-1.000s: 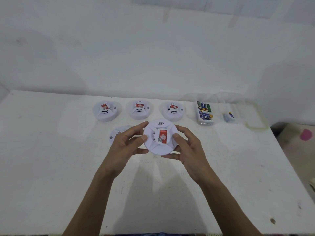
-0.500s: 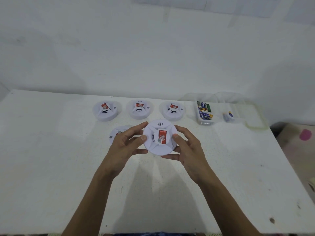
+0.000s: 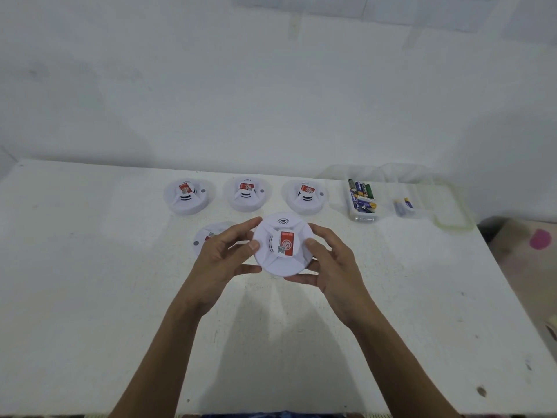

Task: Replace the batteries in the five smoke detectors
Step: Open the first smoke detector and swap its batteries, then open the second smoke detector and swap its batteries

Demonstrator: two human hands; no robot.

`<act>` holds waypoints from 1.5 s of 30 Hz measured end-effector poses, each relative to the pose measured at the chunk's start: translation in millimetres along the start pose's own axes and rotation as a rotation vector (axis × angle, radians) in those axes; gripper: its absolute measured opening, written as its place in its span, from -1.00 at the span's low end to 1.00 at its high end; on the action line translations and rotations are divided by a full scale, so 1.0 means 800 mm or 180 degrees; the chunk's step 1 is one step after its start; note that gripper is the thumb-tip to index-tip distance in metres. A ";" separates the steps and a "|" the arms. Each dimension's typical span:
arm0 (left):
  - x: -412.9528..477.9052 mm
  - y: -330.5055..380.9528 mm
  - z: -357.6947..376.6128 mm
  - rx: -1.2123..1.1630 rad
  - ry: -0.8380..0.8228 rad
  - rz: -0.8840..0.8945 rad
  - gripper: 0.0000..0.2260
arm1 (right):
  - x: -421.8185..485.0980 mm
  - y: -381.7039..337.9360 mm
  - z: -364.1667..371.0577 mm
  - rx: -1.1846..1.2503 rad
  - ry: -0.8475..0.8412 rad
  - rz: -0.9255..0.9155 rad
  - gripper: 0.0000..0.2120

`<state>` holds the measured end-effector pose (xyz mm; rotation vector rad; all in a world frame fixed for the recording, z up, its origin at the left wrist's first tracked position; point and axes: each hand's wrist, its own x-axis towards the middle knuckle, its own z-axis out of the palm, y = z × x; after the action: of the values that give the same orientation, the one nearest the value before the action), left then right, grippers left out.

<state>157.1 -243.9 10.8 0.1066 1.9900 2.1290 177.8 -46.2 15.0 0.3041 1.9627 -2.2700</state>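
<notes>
Tabletop (image 3: pixel 90 267), left fingers (image 3: pixel 238 229), right fingers (image 3: pixel 324 235) — gripping detector (image 3: pixel 281 262)

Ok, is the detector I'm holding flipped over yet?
No: the detector faces label side up, its back hidden, rim held by the left hand and right hand.

Plain room, type unclear: bare white wall (image 3: pixel 271 86), scuffed white table (image 3: pixel 90 297).

1. Front-left detector (image 3: pixel 202 235): mostly hidden behind left hand (image 3: pixel 218 263).
2. Held detector (image 3: pixel 281 248): underside hidden, and it covers part of the fingers of the right hand (image 3: pixel 334 267).
3. Batteries (image 3: pixel 360 191) in clear box (image 3: pixel 363 218): labels too small to read.
4. Pink object (image 3: pixel 541 239): blurred, can't identify.
5. Left forearm (image 3: pixel 159 357) and right forearm (image 3: pixel 401 357): cut off by bottom edge.
</notes>
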 end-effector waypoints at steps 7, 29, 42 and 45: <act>0.012 -0.013 0.006 -0.0002 0.0437 -0.0034 -0.72 | 0.005 0.003 -0.001 -0.0527 -0.0079 -0.0144 -0.61; 0.059 -0.084 0.017 0.2029 -0.0114 0.0242 -0.63 | 0.090 0.074 -0.041 -0.3421 -0.0224 -0.0235 -0.44; 0.035 -0.094 -0.010 0.1739 -0.0001 -0.0037 -0.67 | 0.076 0.062 -0.027 -0.3472 -0.0095 -0.0395 -0.42; 0.021 -0.080 -0.029 0.1631 0.0151 0.0053 -0.77 | 0.070 0.056 -0.006 -0.3488 0.0062 -0.0774 -0.51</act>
<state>143.5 -259.1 -56.3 0.1562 2.5216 1.5921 133.4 -46.2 -41.5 -0.0478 2.9675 -0.9498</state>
